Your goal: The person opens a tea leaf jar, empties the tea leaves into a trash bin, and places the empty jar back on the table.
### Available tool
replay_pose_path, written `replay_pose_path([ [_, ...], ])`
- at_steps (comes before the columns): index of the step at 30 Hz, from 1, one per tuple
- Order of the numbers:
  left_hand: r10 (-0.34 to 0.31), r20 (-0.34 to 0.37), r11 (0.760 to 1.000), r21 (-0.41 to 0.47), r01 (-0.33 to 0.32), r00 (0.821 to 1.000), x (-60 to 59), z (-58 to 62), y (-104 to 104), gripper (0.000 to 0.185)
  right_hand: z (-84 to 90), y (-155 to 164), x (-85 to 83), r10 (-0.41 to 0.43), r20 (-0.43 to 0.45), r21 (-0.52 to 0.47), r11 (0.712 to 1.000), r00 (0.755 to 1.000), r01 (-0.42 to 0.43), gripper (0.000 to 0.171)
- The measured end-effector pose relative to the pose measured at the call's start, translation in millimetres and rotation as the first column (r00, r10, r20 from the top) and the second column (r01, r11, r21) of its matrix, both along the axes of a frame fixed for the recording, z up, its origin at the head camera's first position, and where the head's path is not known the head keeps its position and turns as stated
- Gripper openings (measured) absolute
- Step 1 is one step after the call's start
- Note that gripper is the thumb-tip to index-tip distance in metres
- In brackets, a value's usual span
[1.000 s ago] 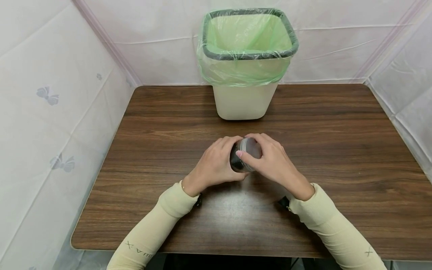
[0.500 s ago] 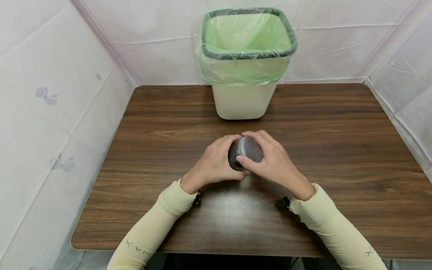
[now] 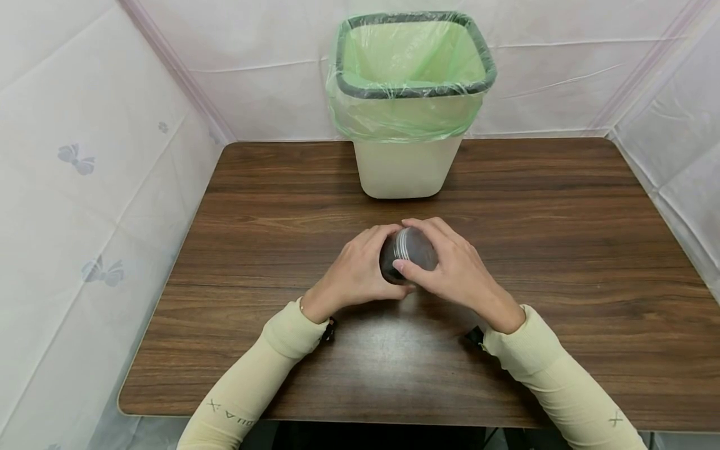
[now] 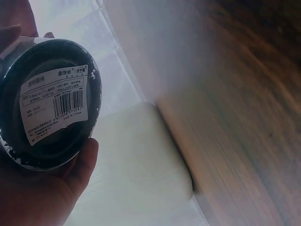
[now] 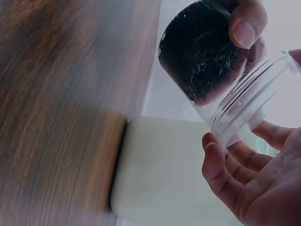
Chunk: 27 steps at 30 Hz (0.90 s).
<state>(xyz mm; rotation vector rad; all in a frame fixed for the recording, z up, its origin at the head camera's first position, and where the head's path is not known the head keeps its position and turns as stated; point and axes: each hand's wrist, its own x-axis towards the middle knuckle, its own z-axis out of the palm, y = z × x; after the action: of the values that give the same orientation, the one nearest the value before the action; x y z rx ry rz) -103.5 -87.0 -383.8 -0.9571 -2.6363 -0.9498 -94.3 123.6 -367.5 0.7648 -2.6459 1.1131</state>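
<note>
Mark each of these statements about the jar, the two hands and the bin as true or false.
1. The left hand grips the clear plastic jar of dark dried leaves. True.
2. The jar stands upright on the brown wooden table. False: it is held tilted above it.
3. The cream waste bin has a green bag liner. True.
4. A white barcode label sits on the jar's base. True.
5. The right hand rests flat on the table. False: it is at the jar's mouth.

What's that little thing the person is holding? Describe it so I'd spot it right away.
Start at the white bin with the green liner at the back of the brown table. In front of it, the left hand and right hand hold a small clear jar tipped sideways. It holds dark, crumbly stuff and has a barcode label on its base.
</note>
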Motion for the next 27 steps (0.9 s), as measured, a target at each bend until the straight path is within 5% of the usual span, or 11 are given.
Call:
replay_pose_path([
  [27,-0.002,-0.069,1.000,-0.011,0.001,0.998,1.1,-0.2,2.6,0.087,-0.7,3.0,-3.3,-0.005,0.119,-0.010,1.000,0.993,0.007,0.057],
])
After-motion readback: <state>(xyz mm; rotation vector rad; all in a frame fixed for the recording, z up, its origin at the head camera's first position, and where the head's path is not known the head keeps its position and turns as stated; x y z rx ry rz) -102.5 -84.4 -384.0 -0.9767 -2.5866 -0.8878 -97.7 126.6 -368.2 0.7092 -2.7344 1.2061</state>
